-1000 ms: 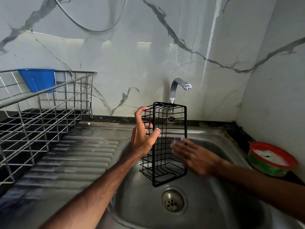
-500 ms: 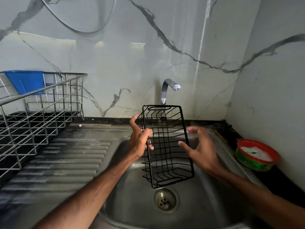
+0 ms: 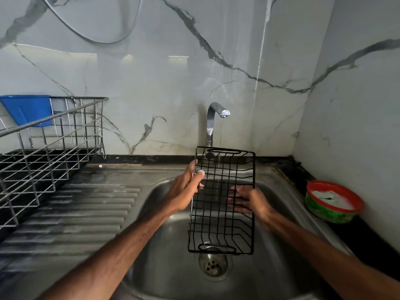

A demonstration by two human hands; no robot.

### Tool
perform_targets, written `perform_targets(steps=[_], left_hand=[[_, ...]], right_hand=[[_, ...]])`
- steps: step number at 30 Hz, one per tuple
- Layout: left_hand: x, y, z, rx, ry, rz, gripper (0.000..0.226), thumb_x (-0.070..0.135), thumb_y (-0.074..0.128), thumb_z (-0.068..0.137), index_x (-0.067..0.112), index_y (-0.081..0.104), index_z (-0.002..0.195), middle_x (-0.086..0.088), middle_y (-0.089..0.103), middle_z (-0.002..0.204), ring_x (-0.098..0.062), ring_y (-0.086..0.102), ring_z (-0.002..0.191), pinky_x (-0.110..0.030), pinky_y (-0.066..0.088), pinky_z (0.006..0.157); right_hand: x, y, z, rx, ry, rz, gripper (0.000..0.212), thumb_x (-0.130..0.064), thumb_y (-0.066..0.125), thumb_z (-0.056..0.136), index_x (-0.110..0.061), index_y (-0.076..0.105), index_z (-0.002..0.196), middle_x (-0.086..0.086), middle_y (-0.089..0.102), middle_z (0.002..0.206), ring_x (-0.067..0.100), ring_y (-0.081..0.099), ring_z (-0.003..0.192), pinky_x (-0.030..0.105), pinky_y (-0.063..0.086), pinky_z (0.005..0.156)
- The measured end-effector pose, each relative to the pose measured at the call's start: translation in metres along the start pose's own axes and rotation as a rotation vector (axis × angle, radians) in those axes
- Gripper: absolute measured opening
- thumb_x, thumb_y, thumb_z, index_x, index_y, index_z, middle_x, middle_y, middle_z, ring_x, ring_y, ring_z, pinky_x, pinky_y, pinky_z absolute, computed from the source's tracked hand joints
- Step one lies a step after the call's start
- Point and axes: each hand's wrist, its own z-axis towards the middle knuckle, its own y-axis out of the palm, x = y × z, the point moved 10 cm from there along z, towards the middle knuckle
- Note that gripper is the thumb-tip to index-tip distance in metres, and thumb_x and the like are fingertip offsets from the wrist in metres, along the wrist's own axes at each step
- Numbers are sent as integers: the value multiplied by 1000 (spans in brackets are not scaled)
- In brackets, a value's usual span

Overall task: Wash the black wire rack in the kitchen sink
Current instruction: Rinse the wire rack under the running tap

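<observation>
Right hand [image 3: 251, 202] now on rack [image 3: 223, 226], left hand [image 3: 184, 189] at edge

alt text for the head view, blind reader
A person holds a black wire rack over a steel sink under the running faucet, left hand gripping its left edge, right hand against its right side. A dish rack stands left, a green tub right.

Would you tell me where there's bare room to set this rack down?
The ribbed drainboard, between the steel dish rack and the sink, is bare. So is the sink floor around the drain, beneath the black wire rack. The right corner is crowded by the red-rimmed tub.
</observation>
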Motion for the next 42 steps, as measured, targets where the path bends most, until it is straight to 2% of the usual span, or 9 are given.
perform_targets(steps=[5, 9, 16, 21, 24, 26, 28, 36, 42], left_hand=[[22, 8, 1, 8, 135, 118, 75, 73, 40, 96, 27, 35, 156, -23, 69, 100, -34, 70, 99, -56, 59, 88], [41, 18, 2, 110, 184, 170, 25, 23, 44, 109, 10, 56, 127, 4, 54, 73, -4, 53, 61, -29, 41, 59], [25, 28, 40, 212, 24, -3, 24, 13, 44, 109, 4, 59, 126, -14, 74, 112, -26, 73, 90, -44, 62, 79], [1, 30, 40, 244, -126, -117, 23, 21, 43, 110, 4, 55, 119, -19, 75, 103, -20, 74, 79, -36, 64, 59], [19, 28, 29, 349, -7, 300, 34, 20, 47, 108, 2, 43, 136, -16, 69, 107, -25, 71, 80, -33, 59, 56], [26, 41, 24, 371, 39, 672, 65, 22, 50, 106, -4, 18, 156, -29, 43, 151, -41, 56, 129, -41, 57, 97], [32, 58, 20, 303, 85, 939, 86, 29, 47, 104, -4, -10, 159, -29, -11, 166, -47, 1, 155, -54, 15, 127], [13, 124, -6, -212, 308, 1672, 76, 53, 16, 107, 3, -13, 158, -19, -20, 165, -34, -22, 154, -56, -27, 113], [38, 76, 14, -65, 303, 1755, 80, 55, 17, 107, 4, -22, 156, -17, -29, 163, -28, -25, 151, -49, -22, 114]], right_hand=[[1, -23, 5, 125, -19, -2, 27, -3, 42, 102, 0, 63, 119, 19, 69, 101, 36, 65, 103, 48, 55, 91], [0, -34, 7, 206, -39, -35, 25, -6, 46, 100, -3, 66, 116, 15, 71, 96, 31, 69, 94, 52, 55, 95], [-16, -42, -4, 268, -138, -225, 13, -18, 58, 98, -13, 66, 107, 7, 70, 95, 24, 69, 90, 48, 59, 88], [-19, -30, -16, 124, -66, -328, 67, -57, 77, 62, -17, 63, 113, 4, 76, 98, 29, 74, 88, 52, 59, 85], [-27, -34, -18, 164, -104, -308, 38, -54, 70, 77, -24, 69, 101, 4, 78, 87, 35, 75, 84, 57, 60, 81], [-32, -42, -19, 237, -107, -314, 31, -59, 61, 84, -30, 71, 91, 5, 77, 85, 34, 74, 83, 56, 60, 83], [-34, -47, -23, 279, -88, -325, 49, -72, 57, 68, -31, 71, 91, 3, 76, 79, 30, 74, 79, 53, 60, 84], [-47, -58, -24, 301, -103, -263, 51, -71, 50, 87, -29, 69, 109, 8, 74, 88, 28, 72, 83, 48, 60, 84], [-53, -36, -31, 254, -157, -350, 77, -91, 44, 60, -27, 72, 93, 1, 72, 86, 23, 73, 81, 49, 61, 81]])
